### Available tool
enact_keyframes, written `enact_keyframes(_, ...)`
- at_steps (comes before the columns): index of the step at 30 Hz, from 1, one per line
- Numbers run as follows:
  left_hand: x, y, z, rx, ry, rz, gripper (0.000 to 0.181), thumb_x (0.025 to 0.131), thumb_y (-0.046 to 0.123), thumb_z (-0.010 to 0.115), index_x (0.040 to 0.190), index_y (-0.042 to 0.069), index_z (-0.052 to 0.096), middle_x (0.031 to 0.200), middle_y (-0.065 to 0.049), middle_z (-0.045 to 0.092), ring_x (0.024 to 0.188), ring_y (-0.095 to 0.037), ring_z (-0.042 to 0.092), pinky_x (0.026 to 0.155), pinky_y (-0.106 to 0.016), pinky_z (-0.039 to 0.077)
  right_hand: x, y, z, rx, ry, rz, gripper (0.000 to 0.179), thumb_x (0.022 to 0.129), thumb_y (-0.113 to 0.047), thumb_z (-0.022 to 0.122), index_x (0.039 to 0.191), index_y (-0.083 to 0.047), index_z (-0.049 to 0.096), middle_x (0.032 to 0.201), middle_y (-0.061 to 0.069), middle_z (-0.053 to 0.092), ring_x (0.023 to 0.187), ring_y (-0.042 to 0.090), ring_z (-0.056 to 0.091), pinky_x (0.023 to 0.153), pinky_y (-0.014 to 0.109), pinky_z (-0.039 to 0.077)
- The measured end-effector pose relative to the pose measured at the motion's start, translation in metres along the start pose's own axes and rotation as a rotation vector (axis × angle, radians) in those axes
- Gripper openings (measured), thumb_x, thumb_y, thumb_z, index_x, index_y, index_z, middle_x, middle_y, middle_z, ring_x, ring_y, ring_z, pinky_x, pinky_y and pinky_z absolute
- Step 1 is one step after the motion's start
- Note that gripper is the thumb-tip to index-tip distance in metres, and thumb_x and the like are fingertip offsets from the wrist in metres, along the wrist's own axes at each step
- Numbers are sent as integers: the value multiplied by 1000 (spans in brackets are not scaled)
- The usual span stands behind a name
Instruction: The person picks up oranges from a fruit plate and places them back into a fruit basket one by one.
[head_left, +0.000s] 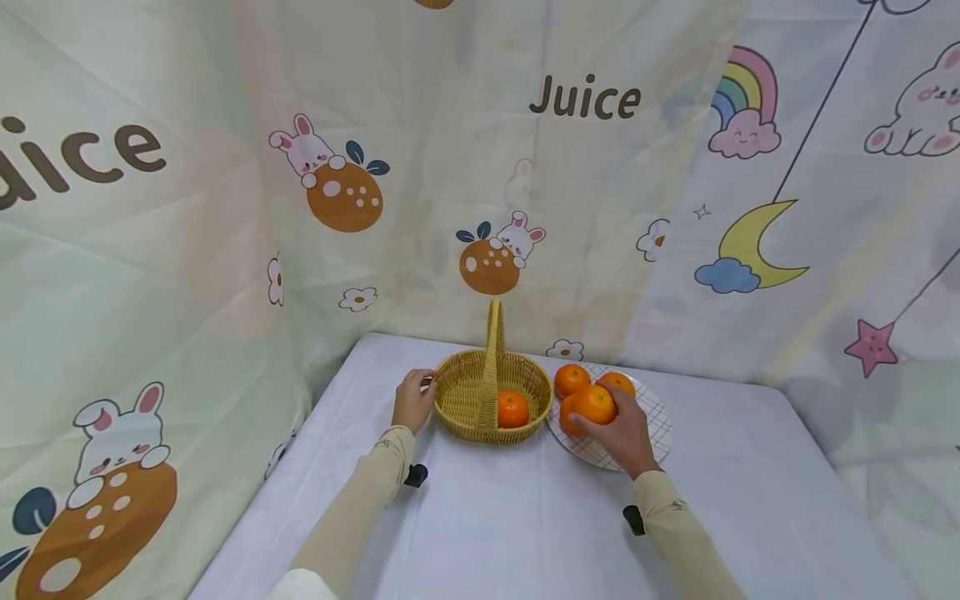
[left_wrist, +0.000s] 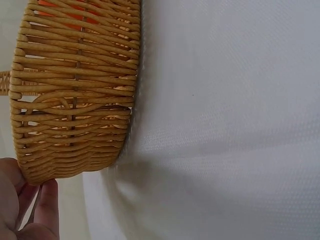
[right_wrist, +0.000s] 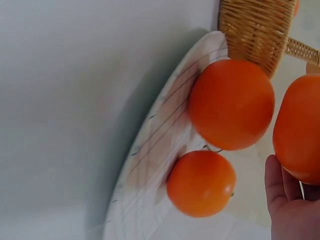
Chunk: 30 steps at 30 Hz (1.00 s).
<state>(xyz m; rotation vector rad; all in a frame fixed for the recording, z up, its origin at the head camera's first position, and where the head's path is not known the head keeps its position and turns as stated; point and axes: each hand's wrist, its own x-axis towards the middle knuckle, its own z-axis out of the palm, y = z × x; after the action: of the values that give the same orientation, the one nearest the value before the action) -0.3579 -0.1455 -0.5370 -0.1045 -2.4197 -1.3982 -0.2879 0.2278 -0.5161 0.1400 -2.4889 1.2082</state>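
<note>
A wicker basket [head_left: 459,423] with a tall handle stands on the table, holding one orange [head_left: 513,409]. At its left rim my left hand [head_left: 412,404] pinches the edge; the left wrist view shows the fingertips [left_wrist: 48,200] there, against the woven side. My right hand [head_left: 628,429] grips another orange [head_left: 595,405] above the plate [head_left: 654,429], thumb on the near side. In the right wrist view that orange [right_wrist: 302,130] is lifted clear of two others, one large [right_wrist: 231,105] and one smaller [right_wrist: 201,183], resting on the plate.
The round white plate has a thin checked pattern and sits directly right of the basket. Three oranges lie on it, one partly behind the held one. A white cloth covers the table [head_left: 510,525]. Printed curtains [head_left: 420,167] hang close behind and at both sides.
</note>
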Motion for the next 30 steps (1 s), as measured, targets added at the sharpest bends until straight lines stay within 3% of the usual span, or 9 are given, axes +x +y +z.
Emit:
enact_keyframes(10,0,-1,0,12,-7,15,24,93,0,62,117,-4,63,116,-15,61,107,-31,63,91,-36,56,11,-19,15,41,-30,0,86,74,-53,80,142,-11,47,130,9,52,108,30,53,90,54,52)
enact_keyframes(19,-1,2,1,15,2,-6,24,94,1,62,118,-2,63,118,-14,60,108,-30,62,92,-36,55,27,-29,32,-8,-16,-57,76,74,-49,82,136,-18,53,124,9,46,108,29,48,90,51,51)
enact_keyframes(24,-1,3,2,4,-15,-16,25,94,2,62,119,-2,63,118,-14,60,110,-29,62,93,-36,55,32,-36,43,0,-60,-44,79,77,-45,82,141,-15,47,132,9,48,114,29,50,98,51,48)
enact_keyframes(30,-1,0,1,0,8,4,24,93,0,62,117,-2,63,117,-14,61,108,-30,63,92,-36,56,40,-46,57,23,-89,-58,80,79,-47,78,144,-15,45,140,5,50,122,28,48,103,50,45)
